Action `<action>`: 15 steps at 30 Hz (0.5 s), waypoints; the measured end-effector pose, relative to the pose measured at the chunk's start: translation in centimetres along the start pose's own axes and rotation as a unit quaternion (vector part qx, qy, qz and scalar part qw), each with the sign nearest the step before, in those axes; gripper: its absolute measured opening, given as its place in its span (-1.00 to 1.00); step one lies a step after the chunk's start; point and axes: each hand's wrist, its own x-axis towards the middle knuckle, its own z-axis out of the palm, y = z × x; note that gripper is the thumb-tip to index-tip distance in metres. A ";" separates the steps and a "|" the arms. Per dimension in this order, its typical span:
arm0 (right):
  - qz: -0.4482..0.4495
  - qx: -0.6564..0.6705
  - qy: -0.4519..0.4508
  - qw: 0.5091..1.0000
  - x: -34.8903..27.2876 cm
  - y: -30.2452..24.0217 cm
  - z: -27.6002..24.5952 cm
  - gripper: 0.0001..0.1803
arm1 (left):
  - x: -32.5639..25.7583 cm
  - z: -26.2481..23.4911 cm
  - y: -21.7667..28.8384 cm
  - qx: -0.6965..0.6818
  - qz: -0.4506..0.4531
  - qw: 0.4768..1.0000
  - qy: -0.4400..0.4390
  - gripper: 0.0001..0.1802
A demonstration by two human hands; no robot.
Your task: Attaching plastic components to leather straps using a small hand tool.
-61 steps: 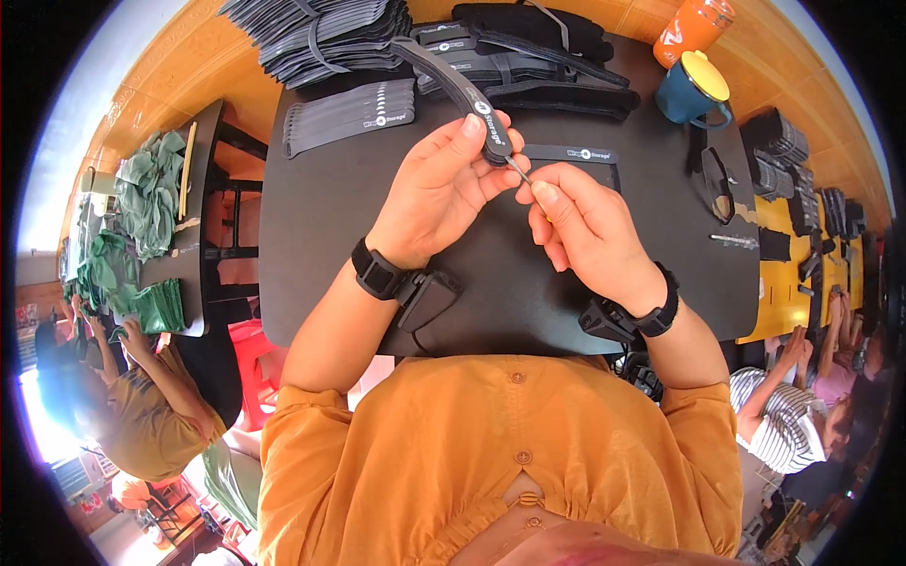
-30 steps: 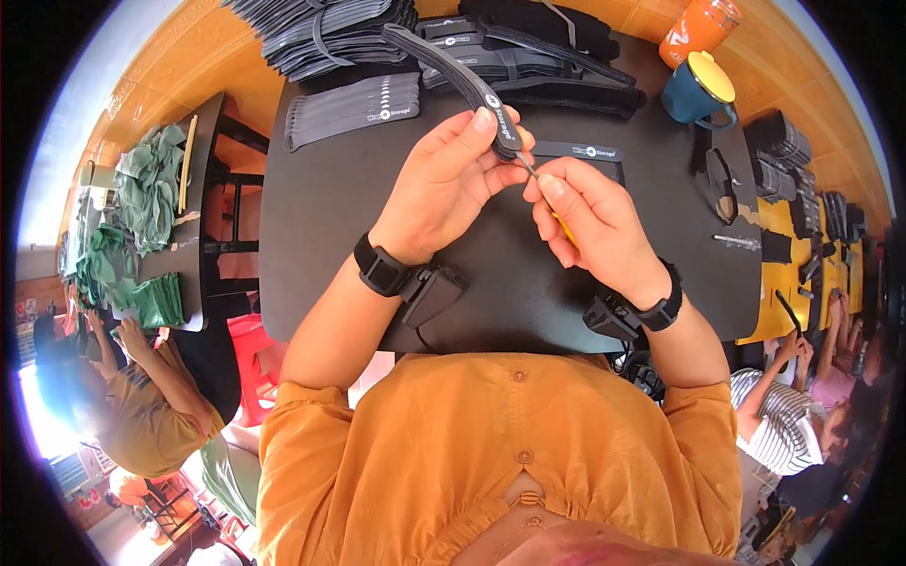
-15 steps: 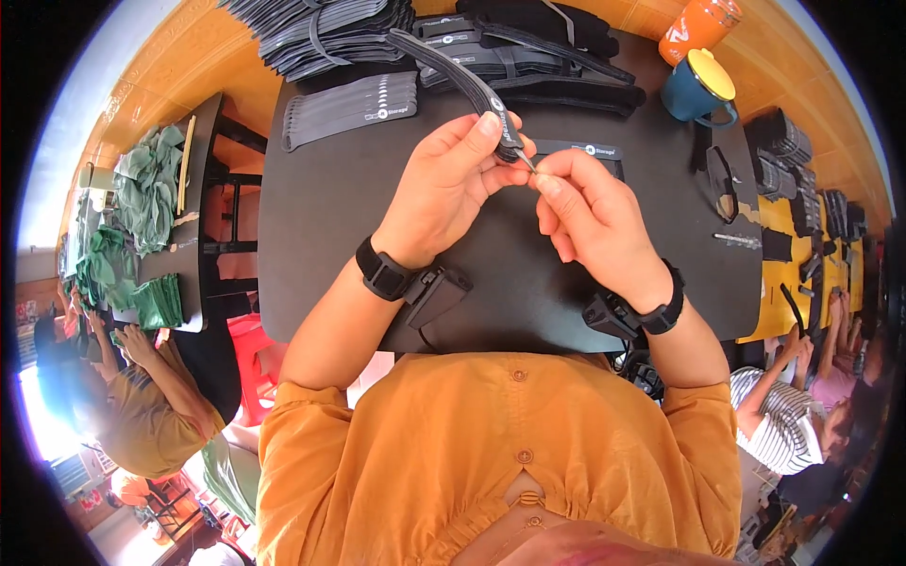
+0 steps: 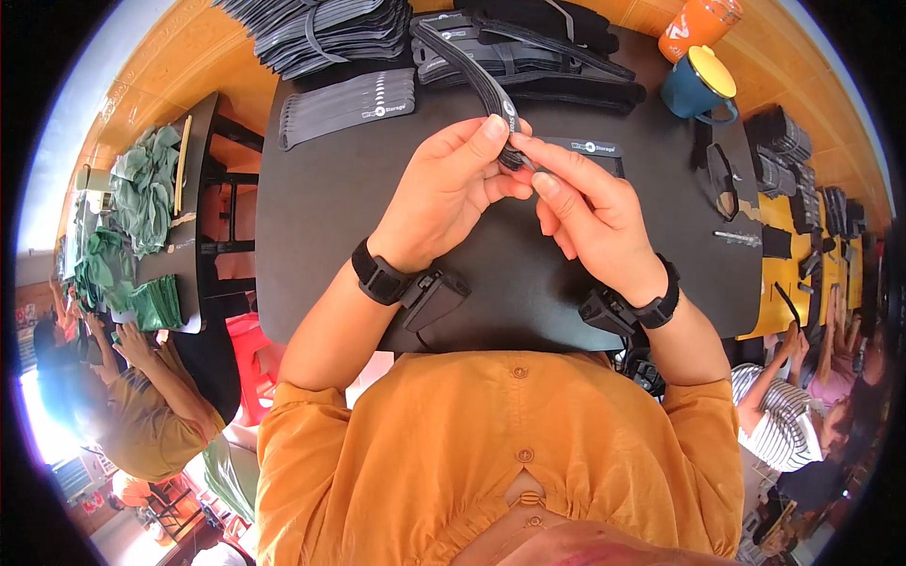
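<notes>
My left hand [image 4: 444, 189] is closed around the lower part of a curved bundle of black and grey straps [image 4: 472, 77], its thumb lying on top. The bundle's long free end arcs up and to the left. At the lower end, my right hand [image 4: 599, 203] pinches a thin grey tip between thumb and forefinger, and that forefinger reaches against the bundle. The fingers hide most of this end. Just behind my right hand, a flat grey strap [image 4: 596, 148] lies on the black table [image 4: 330, 226].
Fanned grey straps [image 4: 347, 102] lie at the table's back left, below a banded stack [image 4: 302, 40]. More strap bundles [image 4: 576, 90] are behind my hands. A teal mug [image 4: 694, 94] with a yellow lid and an orange cup [image 4: 696, 30] stand at back right. People work at tables on both sides.
The strap bundle has tilted, its free end swinging slightly right. My right forefinger has moved up against the bundle, and the thin tip between my hands is now mostly covered.
</notes>
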 end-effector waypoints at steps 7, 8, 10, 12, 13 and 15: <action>0.030 0.071 -0.008 0.997 -0.2 -0.5 -0.4 -0.59 | -0.3 0.7 -0.1 0.155 0.030 0.986 0.056 -0.56; 0.034 0.071 -0.011 0.997 -0.3 -0.6 -0.4 -0.59 | -0.4 0.5 -0.3 0.255 0.072 0.961 0.081 -0.55; 0.037 0.070 -0.014 0.997 -0.4 -0.6 -0.3 -0.59 | -0.5 -0.2 -0.3 0.379 0.109 0.916 0.078 -0.55; -0.019 0.017 -0.007 1.000 -0.4 -0.4 0.2 -0.60 | -0.4 0.0 -0.2 0.503 0.179 0.844 0.058 -0.59; -0.020 0.016 -0.007 1.000 -0.5 -0.2 0.1 -0.60 | -0.4 0.2 -0.3 0.503 0.180 0.844 0.058 -0.59; -0.069 -0.015 -0.001 0.998 -0.4 0.4 0.0 -0.60 | -0.4 0.5 -0.3 0.525 0.250 0.813 0.035 -0.65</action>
